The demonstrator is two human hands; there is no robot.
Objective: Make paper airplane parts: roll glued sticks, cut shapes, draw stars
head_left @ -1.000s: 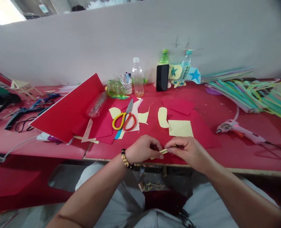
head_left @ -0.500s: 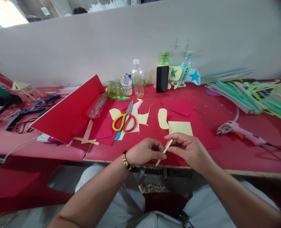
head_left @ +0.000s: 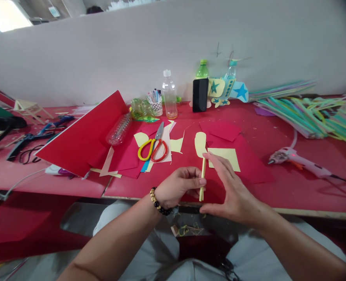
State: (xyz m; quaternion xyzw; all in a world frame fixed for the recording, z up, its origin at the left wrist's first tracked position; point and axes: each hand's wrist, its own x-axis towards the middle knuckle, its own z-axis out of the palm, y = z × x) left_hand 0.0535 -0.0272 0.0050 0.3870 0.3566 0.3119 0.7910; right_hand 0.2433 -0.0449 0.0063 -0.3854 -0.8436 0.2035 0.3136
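Note:
My left hand (head_left: 184, 185) pinches a narrow pale yellow paper piece (head_left: 203, 175) between thumb and fingers, near its lower half. The piece stands nearly upright, edge towards me, and looks folded or layered. Thumb and fingers spread wide, my right hand (head_left: 230, 191) is open around its right side, with the fingertips close to its top end; whether they touch it I cannot tell. Just beyond lie a rounded yellow cutout (head_left: 200, 143) and a yellow paper sheet (head_left: 227, 158). Scissors (head_left: 155, 146) with yellow and red handles rest on paper scraps to the left.
A pink glue gun (head_left: 300, 162) with a cord lies at the right, below a pile of coloured strips (head_left: 313, 117). At the back stand a clear bottle (head_left: 169, 95), a pen cup (head_left: 156, 106), a phone (head_left: 200, 95) and a decorated bottle craft (head_left: 228, 86). A red board (head_left: 85, 134) leans at left.
The yellow piece has turned from slanted to nearly upright. My right hand has let its pinch go and spread its fingers, while my left hand keeps hold.

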